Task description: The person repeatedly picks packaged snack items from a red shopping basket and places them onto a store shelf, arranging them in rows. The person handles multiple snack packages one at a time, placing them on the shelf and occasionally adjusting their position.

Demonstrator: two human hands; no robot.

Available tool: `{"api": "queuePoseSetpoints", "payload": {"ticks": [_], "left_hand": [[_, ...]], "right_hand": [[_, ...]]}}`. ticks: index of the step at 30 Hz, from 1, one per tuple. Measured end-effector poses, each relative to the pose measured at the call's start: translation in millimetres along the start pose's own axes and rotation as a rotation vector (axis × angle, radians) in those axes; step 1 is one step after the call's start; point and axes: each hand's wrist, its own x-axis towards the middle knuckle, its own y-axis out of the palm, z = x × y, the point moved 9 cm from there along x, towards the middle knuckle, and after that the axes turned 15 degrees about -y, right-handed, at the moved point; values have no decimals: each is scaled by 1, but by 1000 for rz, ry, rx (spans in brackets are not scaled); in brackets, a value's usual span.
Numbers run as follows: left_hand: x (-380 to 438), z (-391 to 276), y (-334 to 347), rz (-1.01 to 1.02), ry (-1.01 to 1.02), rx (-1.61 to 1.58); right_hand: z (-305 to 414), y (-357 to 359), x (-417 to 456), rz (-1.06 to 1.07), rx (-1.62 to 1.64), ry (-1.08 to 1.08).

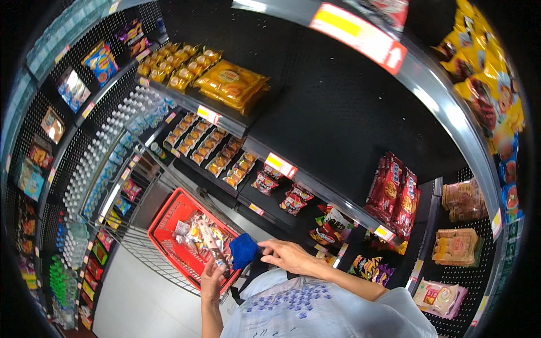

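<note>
My left hand [211, 272] grips the near end of a long slim package [215, 249], which slants over a red plastic shopping basket [169, 207]. In the basket lies a pile of small wrapped snacks [194, 230]. To the right, my right hand [287, 255] pinches the edge of a blue cloth item [243, 250] with its fingertips. Dark straps [249, 276] hang just below that cloth, close to my shirt. The basket rests in a wire shopping cart [156, 253].
Shelves ahead carry yellow snack bags [230, 84], rows of small packaged cakes [207, 148] and red bags [391, 190]. A metal shelf edge [439, 114] curves past on the upper right. Bottled water [105, 152] lines the shelf left of the cart. White floor [135, 287] shows below it.
</note>
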Motion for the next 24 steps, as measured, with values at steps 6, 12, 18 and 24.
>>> {"api": "queuePoseSetpoints", "payload": {"ticks": [6,12,18,24], "left_hand": [[-42,-38,156,305,131,190],[-58,-22,255,568,244,445],[-75,-14,319,639,347,604],[-83,-13,376,701,317,733]], "right_hand": [[23,-41,-15,-235,252,-4],[18,-87,-65,-432,173,54],[27,-131,-127,-692,132,2],[29,-167,-197,-899,160,36]]}}
